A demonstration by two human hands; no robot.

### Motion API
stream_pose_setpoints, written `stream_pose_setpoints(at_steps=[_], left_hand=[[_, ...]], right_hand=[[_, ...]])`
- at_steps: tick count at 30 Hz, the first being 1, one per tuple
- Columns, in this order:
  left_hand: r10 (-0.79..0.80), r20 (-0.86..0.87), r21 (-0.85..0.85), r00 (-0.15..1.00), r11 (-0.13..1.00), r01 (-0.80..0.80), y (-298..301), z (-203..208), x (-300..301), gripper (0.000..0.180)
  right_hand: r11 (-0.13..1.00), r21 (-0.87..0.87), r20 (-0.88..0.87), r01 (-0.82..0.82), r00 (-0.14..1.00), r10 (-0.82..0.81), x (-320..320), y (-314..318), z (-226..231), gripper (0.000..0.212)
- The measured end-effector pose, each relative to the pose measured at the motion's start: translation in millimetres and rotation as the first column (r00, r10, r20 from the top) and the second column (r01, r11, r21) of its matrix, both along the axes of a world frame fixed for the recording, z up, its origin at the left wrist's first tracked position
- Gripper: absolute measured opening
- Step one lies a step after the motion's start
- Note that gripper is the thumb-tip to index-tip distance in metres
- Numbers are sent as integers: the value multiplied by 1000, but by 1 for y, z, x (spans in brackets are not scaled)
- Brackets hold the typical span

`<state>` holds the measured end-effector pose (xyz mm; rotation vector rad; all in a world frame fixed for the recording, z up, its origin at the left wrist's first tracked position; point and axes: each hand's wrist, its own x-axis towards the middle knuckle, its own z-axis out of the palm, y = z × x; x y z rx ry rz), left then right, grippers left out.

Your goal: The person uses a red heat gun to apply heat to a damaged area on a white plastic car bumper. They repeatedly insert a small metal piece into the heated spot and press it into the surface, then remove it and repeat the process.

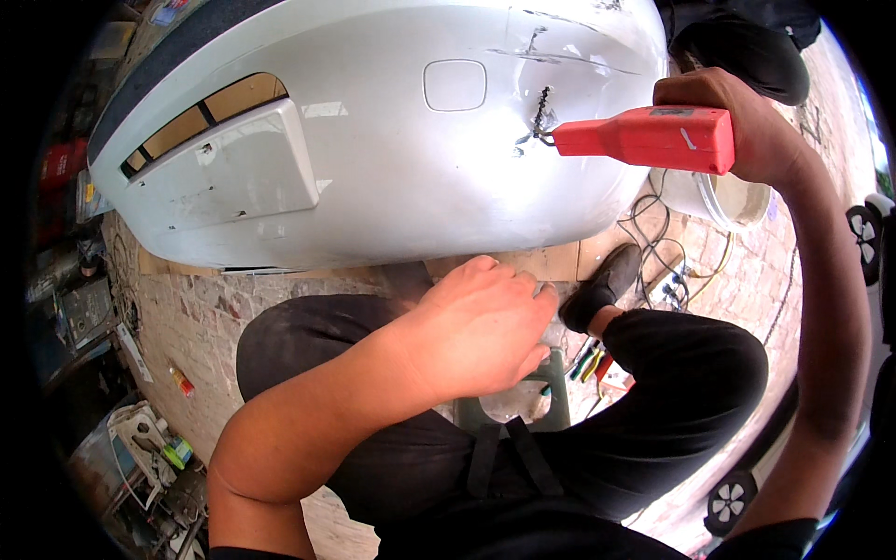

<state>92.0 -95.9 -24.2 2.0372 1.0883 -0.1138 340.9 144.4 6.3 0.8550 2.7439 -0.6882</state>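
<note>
A silver-white car bumper [373,177] lies across the upper view in front of me. My right hand [705,93] grips a red hot stapler [644,138] from the far side, its body pointing left. The stapler's thin metal prongs reach the lower end of a dark row of wavy staples [541,110] along a crack. I cannot tell whether a staple sits in the prongs. My left hand [485,322] hovers above my lap, back upward and fingers curled under. Its fingertips are hidden, so what they hold, if anything, does not show.
Black cables [658,229] and a power strip [670,280] lie by my foot at right. A white bucket [733,201] stands beyond them. Pliers and other hand tools [590,359] lie beside a green stool [557,392]. At left is cluttered equipment [145,443]. Another person's dark-clothed leg [747,56] shows at top right.
</note>
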Motion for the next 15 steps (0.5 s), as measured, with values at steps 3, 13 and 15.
stream_pose_setpoints(at_steps=[3,13,15], left_hand=[[-1,2,5,1000,1000,1,0,-1,1,52],[5,16,10,1000,1000,-5,1,0,3,51],[11,27,12,1000,1000,-12,1,-1,3,51]], right_hand=[[1000,13,-47,-3,999,4,-2,-8,3,58],[999,-1,-147,-32,989,32,3,-11,-6,41],[1000,-3,-160,-18,987,17,4,-13,-8,40]])
